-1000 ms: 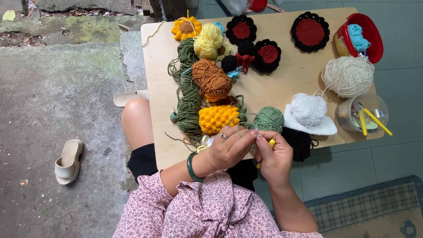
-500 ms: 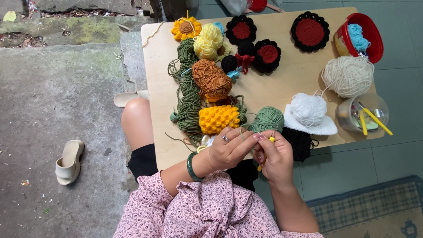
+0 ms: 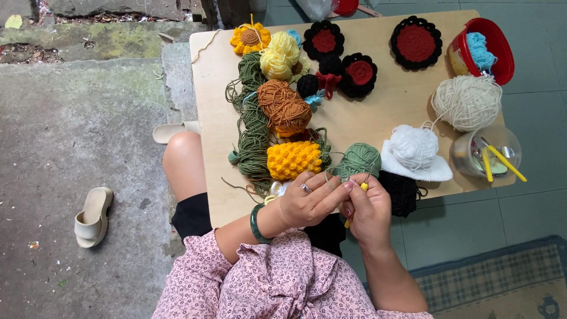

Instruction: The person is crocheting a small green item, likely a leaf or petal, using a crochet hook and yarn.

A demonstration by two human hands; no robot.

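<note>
My left hand [image 3: 307, 201], with a ring and a green bangle, pinches a strand of green yarn at the near edge of the wooden table [image 3: 378, 127]. My right hand [image 3: 369, 210] grips a yellow-handled crochet hook [image 3: 361, 188], its metal tip pointing up toward the green yarn ball [image 3: 357, 159] just beyond the fingers. The two hands touch over the strand. A yellow bobble-stitch piece [image 3: 293, 159] lies left of the green ball.
An orange yarn ball [image 3: 284, 106], dark green crochet strips [image 3: 254, 127], black-and-red crochet rounds [image 3: 416, 42], a white yarn ball on a white piece [image 3: 414, 150], cream yarn [image 3: 466, 101], a red tub [image 3: 493, 47] and a clear cup of hooks [image 3: 487, 155] crowd the table. A sandal [image 3: 93, 215] lies on concrete at left.
The hands have shifted only slightly, fingers working the green strand and hook; nothing on the table moved.
</note>
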